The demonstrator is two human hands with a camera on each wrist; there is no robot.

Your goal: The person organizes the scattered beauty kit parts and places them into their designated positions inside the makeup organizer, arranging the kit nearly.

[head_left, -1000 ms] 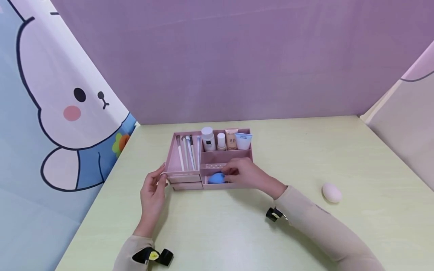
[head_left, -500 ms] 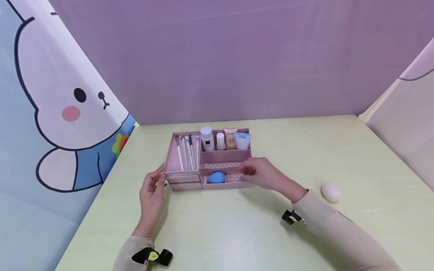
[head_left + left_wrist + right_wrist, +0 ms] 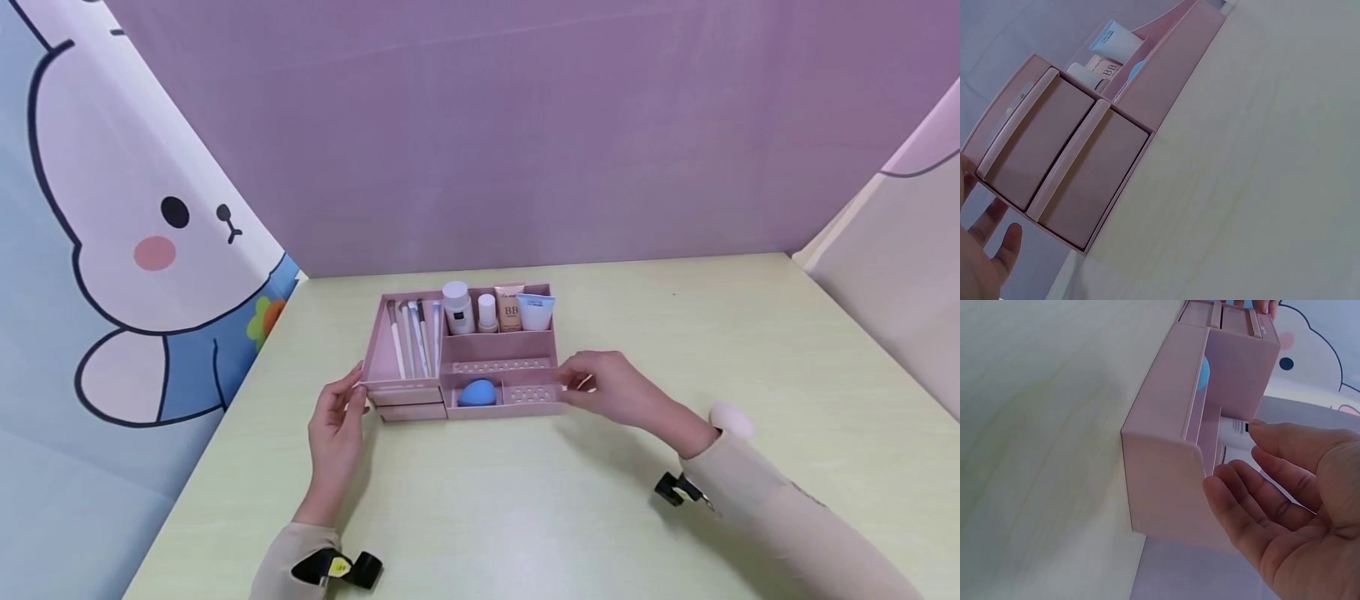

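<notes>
A pink makeup organizer stands on the table, its two drawers pushed in. A blue teardrop makeup sponge lies in its small front compartment. My left hand rests against the organizer's left side, fingers spread and relaxed. Beside the front right corner, my right hand hovers with loosely curled fingers. Nothing is held in it. Makeup brushes fill the left compartment. Along the back row stand a white bottle, a smaller white-capped bottle, a BB cream tube and a pale blue tube.
A pale pink egg-shaped object lies on the table to the right, partly behind my right forearm. A purple backdrop rises behind the table. A cartoon-printed cloth hangs at the left.
My right hand has let go of the blue makeup sponge, left it in the front compartment, and moved right, past the organizer's edge. The left hand stays at the organizer's side.
</notes>
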